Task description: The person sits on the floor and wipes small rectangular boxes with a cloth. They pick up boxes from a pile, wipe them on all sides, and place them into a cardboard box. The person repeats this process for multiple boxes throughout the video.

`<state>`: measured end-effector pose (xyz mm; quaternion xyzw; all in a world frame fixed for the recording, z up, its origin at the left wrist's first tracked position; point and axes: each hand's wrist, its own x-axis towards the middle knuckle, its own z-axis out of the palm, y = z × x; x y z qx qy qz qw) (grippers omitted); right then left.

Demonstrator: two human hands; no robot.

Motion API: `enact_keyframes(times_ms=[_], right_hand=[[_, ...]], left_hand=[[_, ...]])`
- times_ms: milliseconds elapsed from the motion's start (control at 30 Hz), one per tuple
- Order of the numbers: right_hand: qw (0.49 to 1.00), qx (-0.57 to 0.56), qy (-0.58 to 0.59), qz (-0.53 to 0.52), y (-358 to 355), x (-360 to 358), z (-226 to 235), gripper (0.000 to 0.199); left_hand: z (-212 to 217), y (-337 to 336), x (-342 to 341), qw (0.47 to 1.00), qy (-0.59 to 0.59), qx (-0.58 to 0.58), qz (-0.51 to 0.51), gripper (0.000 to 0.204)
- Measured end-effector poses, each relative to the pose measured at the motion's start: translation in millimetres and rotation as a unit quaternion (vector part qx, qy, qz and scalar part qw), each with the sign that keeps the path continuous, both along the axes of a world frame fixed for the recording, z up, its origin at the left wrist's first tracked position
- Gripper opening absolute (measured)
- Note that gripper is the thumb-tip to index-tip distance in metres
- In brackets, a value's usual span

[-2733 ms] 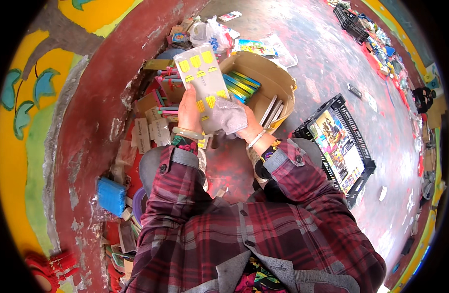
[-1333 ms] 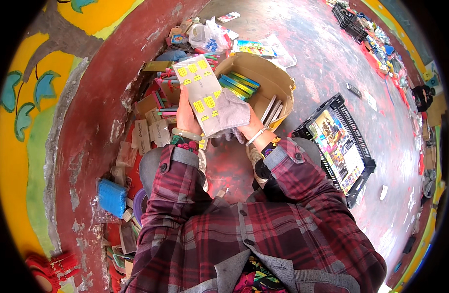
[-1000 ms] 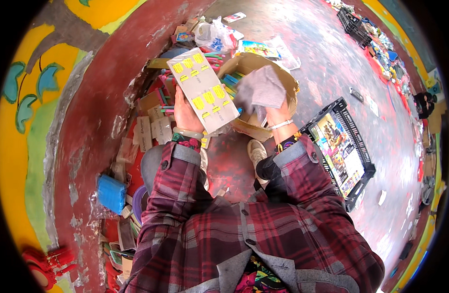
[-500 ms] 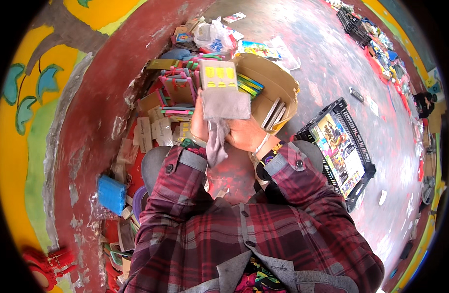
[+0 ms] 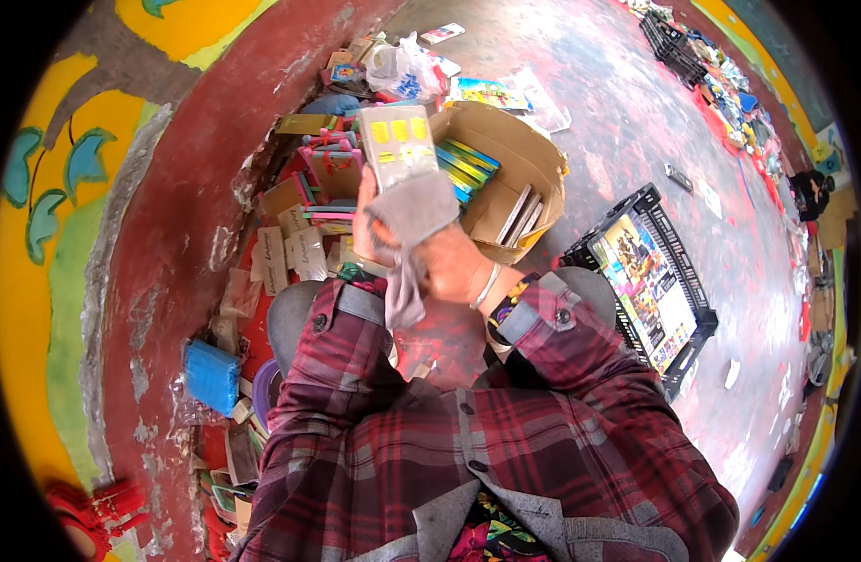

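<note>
Wiping step, judged: right hand (image 5: 449, 267) presses grey cloth (image 5: 410, 220) onto flat grey box with yellow labels (image 5: 397, 145), left hand (image 5: 365, 225) clamped beneath, near open cardboard carton (image 5: 519, 178). Next calls for firm grip.

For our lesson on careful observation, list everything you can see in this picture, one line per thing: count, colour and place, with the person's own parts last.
Flat pack: one, pale with yellow squares, held up in front of the person.
Cloth: one, grey, pressed on the pack's lower part.
Cardboard box: one, brown, open, holding coloured books, behind the pack.
Crate: one, black, holding a picture sheet, on the floor at right.
Plastic bag: one, clear, beyond the box.
Loose papers: many, brownish, along the red wall at left.
Blue bundle: one, lower left.
Left hand: grip behind the pack.
Right hand: holds the cloth.
</note>
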<state>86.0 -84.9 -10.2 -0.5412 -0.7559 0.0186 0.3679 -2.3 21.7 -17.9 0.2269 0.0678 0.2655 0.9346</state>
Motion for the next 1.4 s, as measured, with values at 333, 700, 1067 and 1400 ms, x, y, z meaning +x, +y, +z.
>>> enact_keyframes(times_ms=[333,700,1067,1400], right_hand=[[0.996,0.022,0.008,-0.084,4,21,16,0.064],[0.651,0.021,0.758,-0.048,18,77,-29,0.051],[0.592,-0.089,0.8,0.037,15,55,-9,0.042],[0.514,0.056,0.856,0.033,7,94,-15,0.036]], left_hand=[[-79,5,-4,0.988,-0.086,-0.027,-0.122,0.051],[7,-28,7,0.993,0.062,0.077,-0.059,0.06],[-58,-6,20,0.746,0.206,0.623,0.112,0.071],[-14,-26,14,0.954,0.224,0.173,-0.096,0.038]])
